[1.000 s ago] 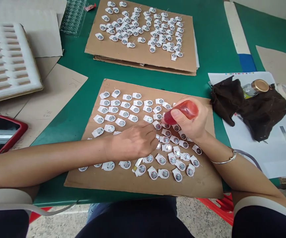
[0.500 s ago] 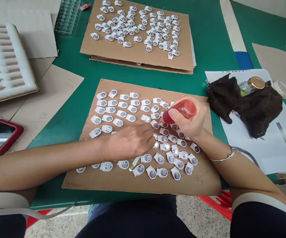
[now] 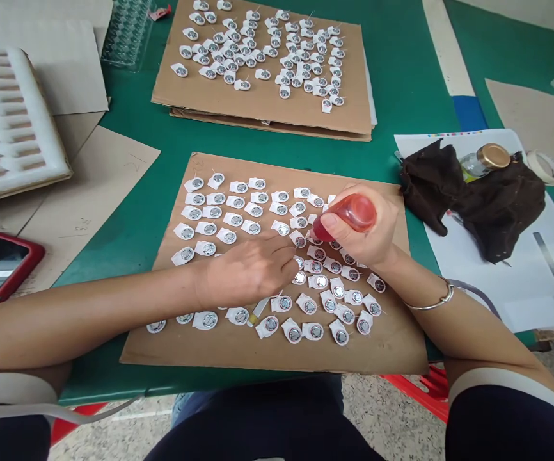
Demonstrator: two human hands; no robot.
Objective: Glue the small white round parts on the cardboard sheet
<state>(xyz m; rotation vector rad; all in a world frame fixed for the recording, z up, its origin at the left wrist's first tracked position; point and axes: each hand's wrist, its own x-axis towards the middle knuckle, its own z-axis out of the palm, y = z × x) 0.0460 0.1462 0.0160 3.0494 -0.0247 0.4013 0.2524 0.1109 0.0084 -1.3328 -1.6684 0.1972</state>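
My right hand (image 3: 373, 230) is wrapped round a translucent red squeeze bottle (image 3: 348, 214), tilted with its narrow end down to the left. That end is close to a small white tabbed piece with a silvery disc (image 3: 298, 239). My left hand (image 3: 253, 272) is closed just left of it, fingertips partly hidden. From under this hand sticks out a slim pale tool with a yellowish end (image 3: 256, 312); its working end is hidden. Several similar white pieces (image 3: 267, 326) lie in loose rows on a brown cardboard sheet (image 3: 185, 352) beneath both hands.
Behind, a stack of cardboard (image 3: 171, 89) carries more such pieces. At left are a white slotted tray (image 3: 13, 128) and a red-edged device (image 3: 3, 262). On the right, a dark cloth (image 3: 502, 211) and a gold-lidded jar (image 3: 492, 157) lie on white paper (image 3: 454, 282).
The whole view has shifted slightly, with things appearing a little further left and up. Both hands keep nearly the same pose, and the bottle's narrow end stays beside the same piece.
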